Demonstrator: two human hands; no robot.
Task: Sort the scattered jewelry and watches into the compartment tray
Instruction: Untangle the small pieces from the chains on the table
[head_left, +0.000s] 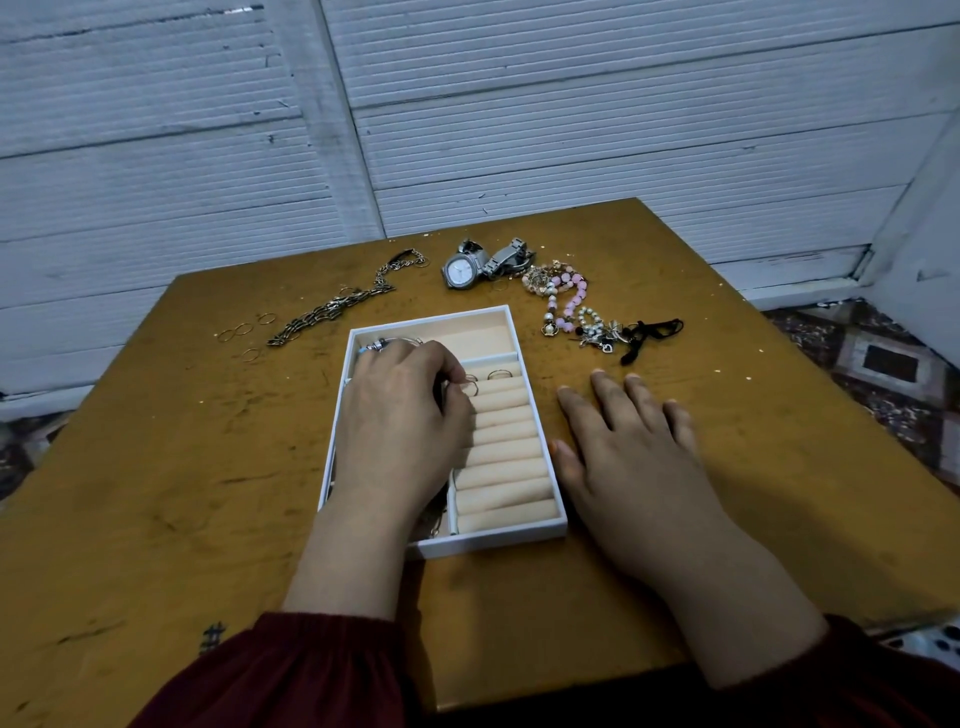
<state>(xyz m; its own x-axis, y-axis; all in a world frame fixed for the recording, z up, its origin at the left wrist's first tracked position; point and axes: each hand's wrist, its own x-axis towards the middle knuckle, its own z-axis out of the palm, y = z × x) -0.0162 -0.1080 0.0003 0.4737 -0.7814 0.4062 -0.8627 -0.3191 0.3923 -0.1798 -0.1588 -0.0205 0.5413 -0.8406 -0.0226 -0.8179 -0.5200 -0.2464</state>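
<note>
The compartment tray (493, 541) sits at the middle of the worn yellow table (156, 467). Its long axis runs near to far, with the far end leaning slightly to the right. Padded ring rolls (501, 457) fill its right side, lying crosswise.

The left hand (400, 421) is over the tray's left half, fingers curled, pinching a thin ring (470, 388) at the far rolls. Another ring (500, 373) is tucked in just beyond. A silver bangle (395, 343) shows past the knuckles in the far-left corner.

The right hand (634, 447) lies flat on the table just right of the tray, fingers straight and spread, holding nothing. Its thumb is beside the tray's wall.

Beyond the tray lie a silver watch (460, 270), pink and pearl beaded bracelets (566, 296) and a black cord (652, 332) to the far right. A dark chain (332, 309) and loose rings (241, 330) are to the far left.
</note>
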